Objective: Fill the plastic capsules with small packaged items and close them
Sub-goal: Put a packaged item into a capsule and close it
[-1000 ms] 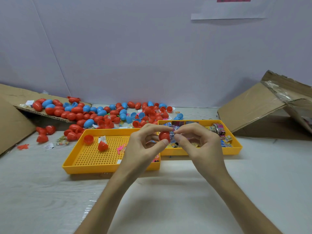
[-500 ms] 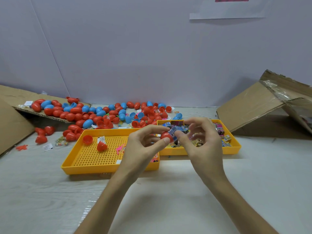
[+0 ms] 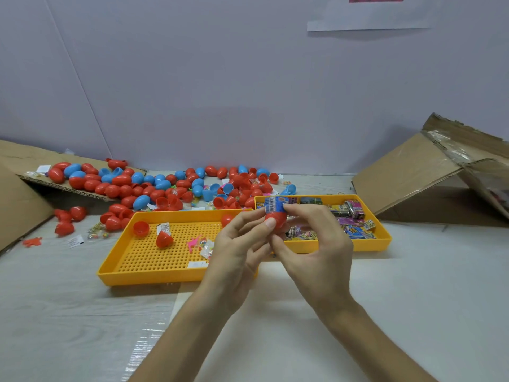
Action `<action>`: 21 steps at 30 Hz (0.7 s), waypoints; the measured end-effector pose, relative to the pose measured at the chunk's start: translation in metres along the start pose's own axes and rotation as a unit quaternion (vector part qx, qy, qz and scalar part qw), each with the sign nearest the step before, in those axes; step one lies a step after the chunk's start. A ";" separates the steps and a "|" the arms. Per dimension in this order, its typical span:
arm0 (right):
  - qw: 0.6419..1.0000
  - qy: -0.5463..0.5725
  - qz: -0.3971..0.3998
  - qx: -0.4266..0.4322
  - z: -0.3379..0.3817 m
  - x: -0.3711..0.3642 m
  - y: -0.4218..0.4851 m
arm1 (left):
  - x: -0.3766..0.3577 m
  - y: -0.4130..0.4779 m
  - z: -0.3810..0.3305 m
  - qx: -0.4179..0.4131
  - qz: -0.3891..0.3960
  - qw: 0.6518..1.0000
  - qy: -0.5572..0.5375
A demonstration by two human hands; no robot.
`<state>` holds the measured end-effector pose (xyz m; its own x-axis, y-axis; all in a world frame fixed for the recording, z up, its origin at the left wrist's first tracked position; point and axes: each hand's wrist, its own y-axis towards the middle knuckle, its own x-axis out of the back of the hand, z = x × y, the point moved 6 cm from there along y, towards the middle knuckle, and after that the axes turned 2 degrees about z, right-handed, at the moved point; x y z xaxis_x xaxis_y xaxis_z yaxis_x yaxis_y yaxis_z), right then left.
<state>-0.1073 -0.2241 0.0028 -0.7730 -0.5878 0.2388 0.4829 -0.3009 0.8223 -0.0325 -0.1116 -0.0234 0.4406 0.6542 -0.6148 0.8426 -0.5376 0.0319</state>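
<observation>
We are mid-fill: our left hand (image 3: 237, 244) grips a red half (image 3: 276, 222) between thumb and fingers, over the middle of the desk (image 3: 413, 299) and just above the near rim of the right tray (image 3: 371, 245). Our right hand (image 3: 316, 255) pinches a blue packet (image 3: 272, 206) that stands part-way in the half's mouth. By our reckoning the packet needs pressing down and a cap snapping on. Along the desk's far edge lies a heap of capsules (image 3: 165, 186), red and blue, many closed and some open; whether the closed ones are filled we cannot tell. Two loose red halves (image 3: 164, 239) lie in the left tray (image 3: 179, 277), and the right tray holds more packets (image 3: 355, 230). The shells are smooth, glossy, egg-shaped hard plastic. The packet is thin printed film with a barcode. The trays are stiff yellow plastic, the left one's floor pierced with rows of holes.
</observation>
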 end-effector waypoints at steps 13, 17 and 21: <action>0.999 -0.026 -0.021 0.010 -0.004 0.002 -0.004 | -0.003 -0.002 0.010 0.039 0.015 0.998 -0.044; 1.000 -0.019 -0.019 0.001 -0.003 0.001 -0.002 | -0.002 -0.002 0.011 0.040 0.012 0.998 -0.051; 1.000 0.000 -0.027 -0.007 -0.004 0.003 -0.002 | -0.003 -0.001 0.011 0.044 0.022 0.997 -0.056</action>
<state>-0.1086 -0.2282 0.0001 -0.7982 -0.5700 0.1949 0.4468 -0.3432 0.8262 -0.0383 -0.1188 -0.0301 0.4351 0.5687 -0.6981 0.7905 -0.6124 -0.0061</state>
